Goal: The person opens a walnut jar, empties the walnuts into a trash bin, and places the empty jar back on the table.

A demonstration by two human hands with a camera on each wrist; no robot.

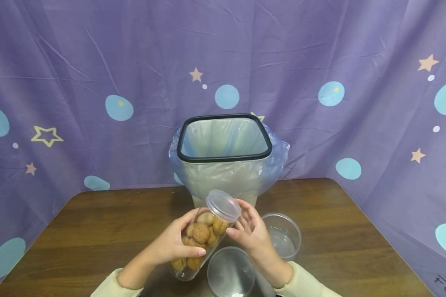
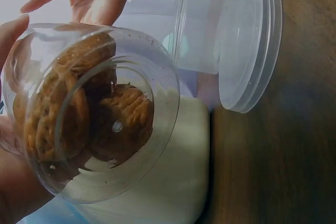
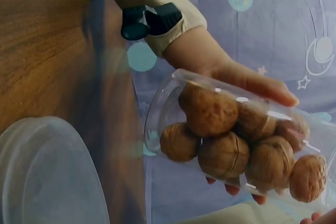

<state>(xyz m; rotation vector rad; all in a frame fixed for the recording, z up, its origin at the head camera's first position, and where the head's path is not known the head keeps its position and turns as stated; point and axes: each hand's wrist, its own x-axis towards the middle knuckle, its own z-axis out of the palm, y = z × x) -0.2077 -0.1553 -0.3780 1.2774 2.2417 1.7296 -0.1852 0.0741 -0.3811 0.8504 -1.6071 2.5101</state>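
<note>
A clear jar (image 1: pixel 198 237) of walnuts (image 1: pixel 201 233) tilts above the table, its translucent lid (image 1: pixel 224 206) pointing up and to the right. My left hand (image 1: pixel 176 239) grips the jar's body, thumb across the front; in the right wrist view its fingertips show beneath the jar. At the lid end is my right hand (image 1: pixel 254 231), fingers spread beside the lid's edge and thumb at the jar's side just below it. Whether those fingers press on the lid is unclear. In the left wrist view the jar's round base (image 2: pixel 115 124) faces the camera.
A bin (image 1: pixel 223 159) with a black rim and bluish bag stands behind the hands. Round clear containers sit close to me: one (image 1: pixel 231 272) below the jar, another (image 1: pixel 282 237) right of my right hand. A purple curtain (image 1: pixel 141 49) hangs around the wooden table (image 1: pixel 338 235).
</note>
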